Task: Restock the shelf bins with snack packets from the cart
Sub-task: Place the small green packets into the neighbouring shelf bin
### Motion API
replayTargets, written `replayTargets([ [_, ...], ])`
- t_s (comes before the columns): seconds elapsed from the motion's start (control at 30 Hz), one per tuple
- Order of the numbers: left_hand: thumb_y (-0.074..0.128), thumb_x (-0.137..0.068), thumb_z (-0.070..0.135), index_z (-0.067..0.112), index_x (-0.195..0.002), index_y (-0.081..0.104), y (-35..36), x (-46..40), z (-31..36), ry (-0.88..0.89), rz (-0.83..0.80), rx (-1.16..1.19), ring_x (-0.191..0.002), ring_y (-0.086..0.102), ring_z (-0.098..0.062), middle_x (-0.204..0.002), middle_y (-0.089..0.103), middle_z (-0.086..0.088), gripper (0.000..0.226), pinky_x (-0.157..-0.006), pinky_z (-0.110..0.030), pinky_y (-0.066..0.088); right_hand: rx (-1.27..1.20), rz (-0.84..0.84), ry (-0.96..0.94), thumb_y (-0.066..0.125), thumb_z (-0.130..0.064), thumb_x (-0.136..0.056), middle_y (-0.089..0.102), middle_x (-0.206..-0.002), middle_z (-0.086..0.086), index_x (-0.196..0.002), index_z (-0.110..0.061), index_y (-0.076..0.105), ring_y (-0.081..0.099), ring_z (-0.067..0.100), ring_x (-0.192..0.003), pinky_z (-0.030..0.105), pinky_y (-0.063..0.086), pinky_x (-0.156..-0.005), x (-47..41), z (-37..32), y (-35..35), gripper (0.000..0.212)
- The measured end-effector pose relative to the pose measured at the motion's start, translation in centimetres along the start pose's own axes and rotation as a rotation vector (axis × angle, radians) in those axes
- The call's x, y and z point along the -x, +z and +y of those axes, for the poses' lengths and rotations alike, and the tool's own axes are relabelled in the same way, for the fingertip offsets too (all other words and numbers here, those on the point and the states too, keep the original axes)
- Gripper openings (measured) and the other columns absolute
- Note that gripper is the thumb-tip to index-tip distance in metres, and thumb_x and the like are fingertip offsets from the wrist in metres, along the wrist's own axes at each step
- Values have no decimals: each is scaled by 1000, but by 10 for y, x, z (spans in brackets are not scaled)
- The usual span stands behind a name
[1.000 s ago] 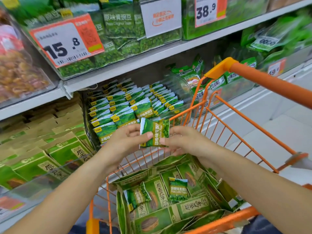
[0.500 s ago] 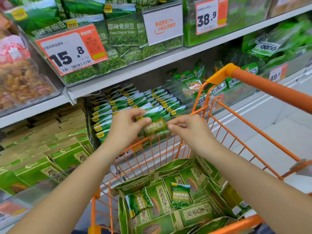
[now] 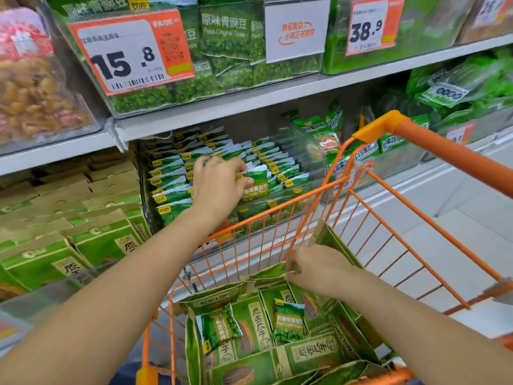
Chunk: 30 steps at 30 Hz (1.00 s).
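Note:
My left hand [image 3: 219, 187] holds a small green pea packet [image 3: 256, 184] over the front of the clear shelf bin [image 3: 311, 151], which is full of rows of the same green packets. My right hand [image 3: 319, 270] is down in the orange cart [image 3: 416, 195], fingers pinching the top edge of a green-and-brown bag [image 3: 266, 273] at the back of the load. Two loose pea packets lie on the bags in the cart, one [image 3: 288, 319] in the middle and one [image 3: 219, 329] to its left.
Large green-and-brown seed bags [image 3: 83, 245] fill the lower-left shelf. Above, a bin with a 15.8 price tag [image 3: 125, 54] holds bigger pea bags. The cart's orange handle bar [image 3: 458, 159] crosses at right. More green snack bags [image 3: 319, 129] sit right of the bin.
My left hand carried the packet alone up to the bin. My right hand let go of it and dropped into the cart onto a bag's edge.

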<state>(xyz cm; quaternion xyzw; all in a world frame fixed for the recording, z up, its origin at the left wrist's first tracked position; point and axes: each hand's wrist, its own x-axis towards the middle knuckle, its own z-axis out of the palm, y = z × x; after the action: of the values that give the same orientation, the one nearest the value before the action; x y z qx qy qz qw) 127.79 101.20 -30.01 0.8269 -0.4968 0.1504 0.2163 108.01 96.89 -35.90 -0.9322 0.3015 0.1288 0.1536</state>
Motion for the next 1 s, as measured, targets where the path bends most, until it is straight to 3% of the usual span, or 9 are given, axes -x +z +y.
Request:
replayTargets([
  [0.17,61,-91,42,24,-119,65,1,5,-3,42,-121,-178,-118,50,-26,-111,69,-4,33,-105,-39,20,226,-412,-67,59,-32,-92,64,-115,10,-121,-8,60,61,26,-103,35,50,-84,-15,0,15,38],
  [0.33,58,-92,34,16,-123,61,17,34,-15,156,121,-30,-129,45,-29,-124,61,-5,36,-116,-50,15,378,-415,-196,61,-30,-92,59,-124,12,-129,-8,50,57,30,-111,36,47,-78,-38,-3,51,44],
  [0.43,52,-93,32,15,-123,60,22,49,-22,146,137,156,-133,41,-26,-125,60,-3,35,-115,-44,21,479,-509,-163,66,-41,-87,57,-125,12,-136,-7,41,56,31,-114,36,44,-76,-39,-5,71,65],
  [0.53,51,-92,29,15,-121,61,15,48,-28,47,142,360,-134,39,-20,-126,60,-1,34,-111,-33,24,481,-535,-187,65,-39,-89,55,-128,13,-133,-5,46,52,31,-117,40,45,-89,-38,-6,74,58],
  [0.7,50,-92,29,17,-124,60,9,50,-30,17,142,435,-135,37,-15,-128,58,2,35,-110,-22,18,15,-414,-201,69,-30,-87,59,-119,6,-122,-16,56,58,20,-101,31,46,-84,-30,-11,27,40],
  [0.77,51,-92,26,18,-120,62,6,50,-27,13,170,480,-131,40,-14,-124,60,3,32,-109,-21,20,-213,-294,-218,71,-34,-84,63,-103,3,-108,-23,61,57,2,-74,25,45,-72,-20,-11,1,28],
  [0.87,51,-92,30,17,-107,68,-7,51,-18,89,183,537,-114,52,-11,-107,65,6,26,-100,-26,36,-674,-42,-247,74,-24,-83,61,-69,-9,-89,-25,59,45,-1,-52,19,36,-57,4,-12,-26,16],
  [0.93,56,-90,40,23,-101,70,-20,53,-7,151,-51,623,-96,58,0,-97,67,15,25,-87,-22,42,-848,70,-246,71,-14,-85,50,-54,-18,-91,-14,61,43,-4,-49,14,31,-54,14,-11,-37,11],
  [1.0,66,-85,50,30,-107,68,-27,58,5,162,-372,699,-88,59,6,-97,69,17,30,-79,-15,44,-898,146,-263,69,-10,-86,48,-53,-17,-88,-5,63,45,1,-52,19,36,-54,14,-9,-43,9],
])
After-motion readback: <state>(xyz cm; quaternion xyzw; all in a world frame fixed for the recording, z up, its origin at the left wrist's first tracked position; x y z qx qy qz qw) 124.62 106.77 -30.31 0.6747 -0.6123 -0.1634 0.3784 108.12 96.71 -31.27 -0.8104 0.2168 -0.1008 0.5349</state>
